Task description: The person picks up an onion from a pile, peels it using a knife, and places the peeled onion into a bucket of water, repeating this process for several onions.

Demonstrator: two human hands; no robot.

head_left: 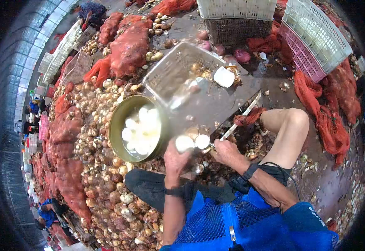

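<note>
My left hand [176, 160] is closed around a peeled white onion [184, 143] in front of my lap. Beside it, between my two hands, shows a round white cut piece [202, 141]. My right hand [227, 152] is wrapped around a small knife, mostly hidden by the fingers, its tip pointing toward the cut piece. To the left of my left hand stands an olive-green bucket [114, 125] with several peeled white onions [142, 127] in it.
A grey crate [159, 77] with scraps lies ahead. Unpeeled onions [103, 167] spread on the left beside red mesh sacks [128, 50]. White crates [316, 33] are stacked at the back right; red netting [331, 129] lies below. Other people [91, 11] are at the left.
</note>
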